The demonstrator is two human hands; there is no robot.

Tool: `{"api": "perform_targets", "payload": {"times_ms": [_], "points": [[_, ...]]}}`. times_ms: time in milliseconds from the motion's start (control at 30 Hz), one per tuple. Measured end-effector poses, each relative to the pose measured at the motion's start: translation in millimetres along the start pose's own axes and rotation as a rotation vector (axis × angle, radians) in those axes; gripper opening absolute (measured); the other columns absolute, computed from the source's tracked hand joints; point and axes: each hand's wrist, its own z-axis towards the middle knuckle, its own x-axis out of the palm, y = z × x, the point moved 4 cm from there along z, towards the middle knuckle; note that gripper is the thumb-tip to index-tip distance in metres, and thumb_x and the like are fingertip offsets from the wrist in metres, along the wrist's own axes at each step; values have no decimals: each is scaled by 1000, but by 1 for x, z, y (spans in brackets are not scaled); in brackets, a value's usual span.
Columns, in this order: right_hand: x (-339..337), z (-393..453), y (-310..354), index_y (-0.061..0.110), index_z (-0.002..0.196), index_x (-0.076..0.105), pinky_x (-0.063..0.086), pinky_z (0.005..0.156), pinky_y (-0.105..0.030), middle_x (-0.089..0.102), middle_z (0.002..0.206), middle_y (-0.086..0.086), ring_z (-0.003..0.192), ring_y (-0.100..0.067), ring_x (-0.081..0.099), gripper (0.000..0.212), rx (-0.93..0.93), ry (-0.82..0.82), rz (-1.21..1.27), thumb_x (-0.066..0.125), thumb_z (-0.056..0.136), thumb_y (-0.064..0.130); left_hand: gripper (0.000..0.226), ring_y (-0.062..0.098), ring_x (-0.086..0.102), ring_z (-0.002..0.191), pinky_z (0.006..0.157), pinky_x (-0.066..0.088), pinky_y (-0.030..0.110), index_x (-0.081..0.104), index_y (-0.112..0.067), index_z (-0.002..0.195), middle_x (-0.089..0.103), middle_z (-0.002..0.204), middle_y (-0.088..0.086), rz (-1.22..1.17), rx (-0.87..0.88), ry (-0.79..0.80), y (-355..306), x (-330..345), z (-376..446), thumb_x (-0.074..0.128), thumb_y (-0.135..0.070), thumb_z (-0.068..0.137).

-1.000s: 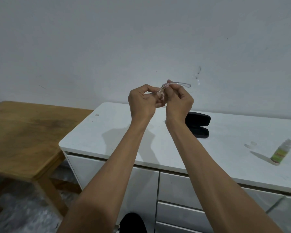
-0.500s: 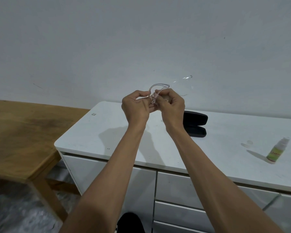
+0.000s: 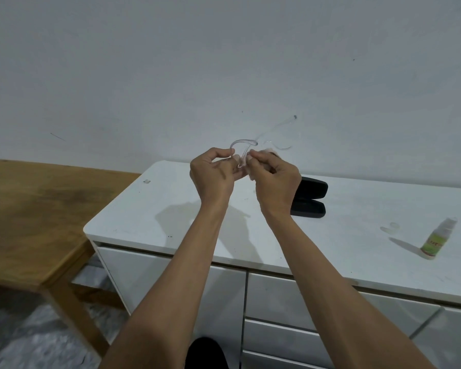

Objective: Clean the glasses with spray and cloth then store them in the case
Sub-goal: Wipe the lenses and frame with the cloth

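Clear-framed glasses (image 3: 246, 146) are held up in front of the wall, above the white cabinet top (image 3: 171, 209). My left hand (image 3: 213, 177) pinches the frame at its left side. My right hand (image 3: 274, 179) grips a small white cloth (image 3: 270, 151), mostly hidden in the fingers, against the glasses. One temple arm sticks up to the right. A black glasses case (image 3: 310, 199) lies open on the cabinet behind my right wrist. The small spray bottle (image 3: 437, 239) with a green label stands at the right, its clear cap (image 3: 393, 226) lying beside it.
A wooden table (image 3: 32, 217) stands lower at the left, touching the cabinet's corner. The cabinet has drawers along its front. A plain wall rises right behind it.
Both hands have kept working at the glasses, which have turned so a temple arm now points up and right. The view has shifted slightly.
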Motion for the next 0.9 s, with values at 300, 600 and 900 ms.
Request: {"api": "perform_targets", "payload": {"times_ms": [300, 600, 900], "points": [[13, 7, 0, 9, 103, 82, 57, 83, -27, 79, 93, 7, 84, -10, 72, 17, 130, -117, 170, 74, 89, 5, 11, 32, 77, 64, 68, 65, 41, 69, 2, 83, 75, 72, 19, 46, 73, 32, -8, 8, -4, 68, 13, 85], [24, 3, -3, 13, 105, 82, 54, 78, -38, 71, 86, 5, 77, -12, 64, 19, 205, 133, 208, 69, 93, 6, 9, 32, 77, 67, 64, 65, 41, 72, 0, 82, 76, 73, 20, 23, 97, -15, -8, -1, 3, 74, 8, 85], [26, -6, -15, 25, 106, 82, 51, 78, -27, 72, 89, 17, 79, 0, 64, 18, 242, 145, 49, 69, 94, 21, 7, 29, 77, 65, 65, 65, 38, 71, 3, 84, 74, 69, 18, 36, 57, -48, 2, -11, 5, 76, 7, 82]]}}
